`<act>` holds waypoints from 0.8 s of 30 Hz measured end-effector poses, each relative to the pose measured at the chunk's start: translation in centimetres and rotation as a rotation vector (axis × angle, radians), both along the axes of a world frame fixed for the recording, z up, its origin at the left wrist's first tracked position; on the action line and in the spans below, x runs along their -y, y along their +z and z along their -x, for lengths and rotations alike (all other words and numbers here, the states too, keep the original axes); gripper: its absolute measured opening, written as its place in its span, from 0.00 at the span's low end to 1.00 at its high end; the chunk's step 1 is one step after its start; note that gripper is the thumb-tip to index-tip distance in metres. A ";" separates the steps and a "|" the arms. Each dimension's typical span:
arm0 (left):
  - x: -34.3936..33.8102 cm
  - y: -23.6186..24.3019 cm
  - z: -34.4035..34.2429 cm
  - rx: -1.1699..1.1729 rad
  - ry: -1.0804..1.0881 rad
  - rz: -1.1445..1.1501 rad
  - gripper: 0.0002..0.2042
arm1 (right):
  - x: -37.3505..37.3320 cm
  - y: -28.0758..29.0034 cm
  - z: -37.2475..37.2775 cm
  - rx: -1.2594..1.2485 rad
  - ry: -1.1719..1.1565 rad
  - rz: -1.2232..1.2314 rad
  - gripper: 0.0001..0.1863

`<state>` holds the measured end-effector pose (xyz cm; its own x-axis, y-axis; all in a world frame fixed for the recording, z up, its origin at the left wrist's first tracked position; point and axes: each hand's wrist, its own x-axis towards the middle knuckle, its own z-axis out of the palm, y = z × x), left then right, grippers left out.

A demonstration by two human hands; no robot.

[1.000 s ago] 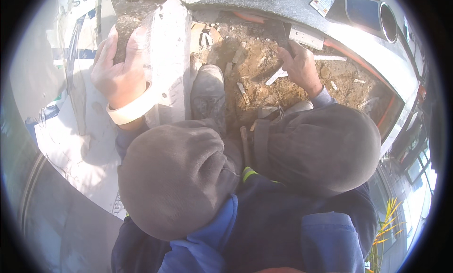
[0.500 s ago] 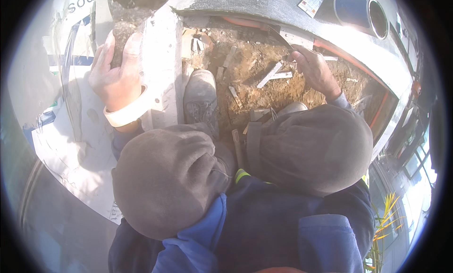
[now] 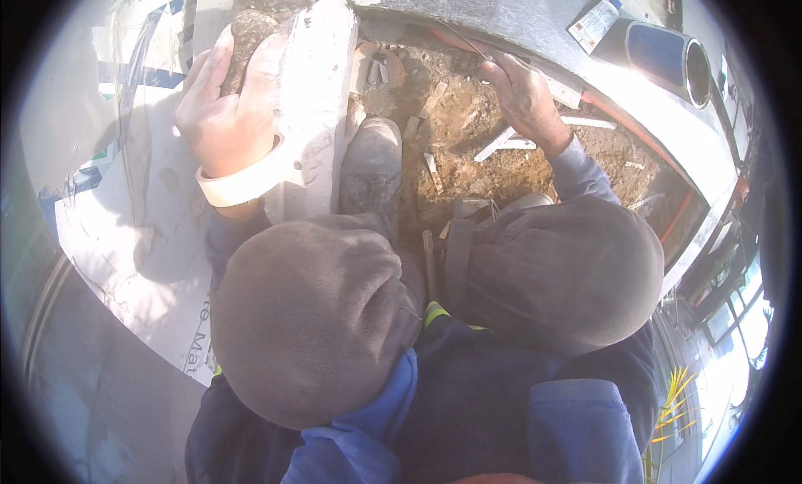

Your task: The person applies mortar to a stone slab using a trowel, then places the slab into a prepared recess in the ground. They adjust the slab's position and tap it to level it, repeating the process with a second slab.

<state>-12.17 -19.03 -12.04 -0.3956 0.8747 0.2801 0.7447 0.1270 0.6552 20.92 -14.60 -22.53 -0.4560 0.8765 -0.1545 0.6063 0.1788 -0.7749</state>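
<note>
My left hand (image 3: 230,120), with a pale band round its wrist, leans beside a white concrete edge (image 3: 316,91). Its fingers are spread over a rough, speckled brown surface (image 3: 247,45); no grip on it shows. On the right, my right hand (image 3: 528,104) is closed round a thin metal tool (image 3: 468,39) with a narrow blade. The blade points up and left, close under the rim of a curved grey slab (image 3: 501,9). The tool's handle is hidden in my fingers.
Below my right hand lies brown soil (image 3: 464,116) with pale strips (image 3: 494,144). My shoe (image 3: 373,162) stands beside the concrete edge. On the slab are a blue-and-grey cylinder (image 3: 668,58) and a white bottle (image 3: 595,24). Printed white sheeting (image 3: 125,267) spreads at left.
My right hand has moved left and up along the slab's rim with the thin tool. My left hand keeps its place on the rough surface while the whole view shifts slightly.
</note>
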 end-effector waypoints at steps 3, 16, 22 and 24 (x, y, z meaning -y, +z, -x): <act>-0.6 -0.9 -0.2 -0.014 -0.113 -0.138 0.18 | -0.3 -0.9 2.0 -0.072 0.025 -0.032 0.18; -0.5 0.2 1.1 -0.028 -0.058 -0.057 0.19 | -3.5 6.2 2.2 -0.035 0.383 -0.221 0.18; -0.9 -2.4 1.9 -0.102 -0.036 -0.129 0.23 | -11.6 8.6 3.1 0.326 0.654 -0.668 0.20; -1.0 -1.1 1.7 -0.025 -0.099 -0.058 0.24 | -13.1 8.6 4.7 0.328 0.729 -0.781 0.19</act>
<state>-13.88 -18.01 -13.16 -0.3002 0.8911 0.3402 0.7677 0.0140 0.6407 16.27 -1.51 -13.97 -0.9389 0.3247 0.1146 0.3119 0.9430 -0.1165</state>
